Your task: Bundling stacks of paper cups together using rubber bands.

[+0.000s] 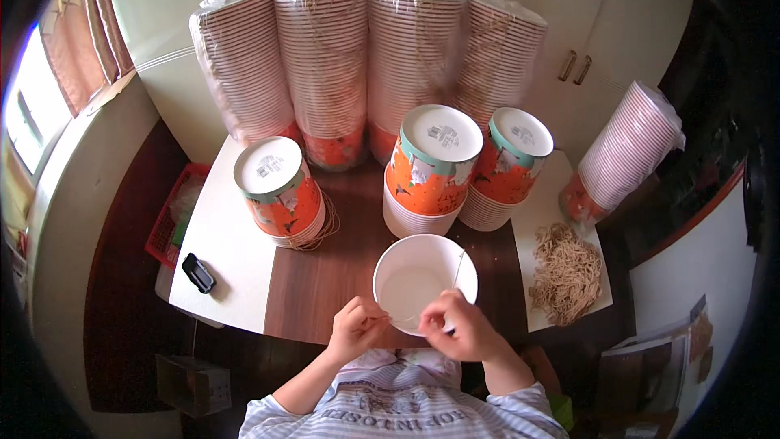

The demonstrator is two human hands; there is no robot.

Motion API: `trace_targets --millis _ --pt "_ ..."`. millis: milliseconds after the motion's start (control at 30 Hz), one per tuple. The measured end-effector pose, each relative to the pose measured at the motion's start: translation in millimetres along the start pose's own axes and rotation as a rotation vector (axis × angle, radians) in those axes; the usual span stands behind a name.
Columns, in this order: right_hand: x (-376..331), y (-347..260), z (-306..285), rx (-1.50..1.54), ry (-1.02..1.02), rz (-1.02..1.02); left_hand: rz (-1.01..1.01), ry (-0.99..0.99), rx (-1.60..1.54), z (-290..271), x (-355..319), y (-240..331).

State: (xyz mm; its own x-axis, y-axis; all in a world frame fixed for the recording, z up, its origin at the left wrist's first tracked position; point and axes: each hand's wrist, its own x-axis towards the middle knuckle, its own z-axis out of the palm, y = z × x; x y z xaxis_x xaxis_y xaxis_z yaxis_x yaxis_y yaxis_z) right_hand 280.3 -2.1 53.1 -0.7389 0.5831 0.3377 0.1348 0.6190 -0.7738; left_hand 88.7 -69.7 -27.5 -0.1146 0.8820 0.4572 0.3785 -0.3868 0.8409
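A white paper bucket (414,258) stands upright at the near edge of the table, its open mouth toward me. Over its near rim, my left hand (356,328) pinches one end of a thin pale cord (405,321). My right hand (463,329) is closed at the right part of the rim with the cord between its fingers; a short piece sticks up beside the bucket's right wall. Upside-down orange printed buckets are stacked just behind, in a middle stack (433,175) and a right stack (509,158). Another stack (284,199) at the left has loose cords (327,228) beside it.
Tall plastic-wrapped bucket stacks (325,65) line the table's back, and one more wrapped stack (630,154) leans at the right. A tangled heap of cords (566,275) lies on the right white panel. A small black object (198,273) sits left, near a red basket (166,215).
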Motion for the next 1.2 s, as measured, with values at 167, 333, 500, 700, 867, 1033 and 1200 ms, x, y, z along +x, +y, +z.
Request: trace_targets --millis 167,333,500,700,867,1033,1200 --pt "-18.1 -10.9 40.5 -0.19 0.006 -0.244 0.098 0.153 -0.11 12.1 -15.0 -17.2" --pt "-32.1 16.5 81.5 -0.386 0.068 -0.375 0.069 0.172 -0.094 14.5 -23.6 -26.6" --pt "-34.2 45.3 78.6 -0.369 0.094 -0.398 -0.138 0.185 -0.167 12.9 -33.9 -32.4" --pt "-38.3 55.6 80.1 -0.456 0.065 -0.373 -0.367 0.1 -0.451 19.9 -29.0 -26.2" --pt "-31.5 51.5 79.5 -0.448 0.03 -0.339 -0.703 -0.112 -0.918 19.6 -28.8 -26.7" --pt "-32.7 53.7 80.8 -0.404 0.049 -0.309 -0.684 -0.142 -1.187 19.7 -28.1 -26.7" --pt "-32.7 51.0 81.2 -0.373 0.081 -0.303 -0.735 -0.132 -1.119 24.2 -30.0 -26.4"
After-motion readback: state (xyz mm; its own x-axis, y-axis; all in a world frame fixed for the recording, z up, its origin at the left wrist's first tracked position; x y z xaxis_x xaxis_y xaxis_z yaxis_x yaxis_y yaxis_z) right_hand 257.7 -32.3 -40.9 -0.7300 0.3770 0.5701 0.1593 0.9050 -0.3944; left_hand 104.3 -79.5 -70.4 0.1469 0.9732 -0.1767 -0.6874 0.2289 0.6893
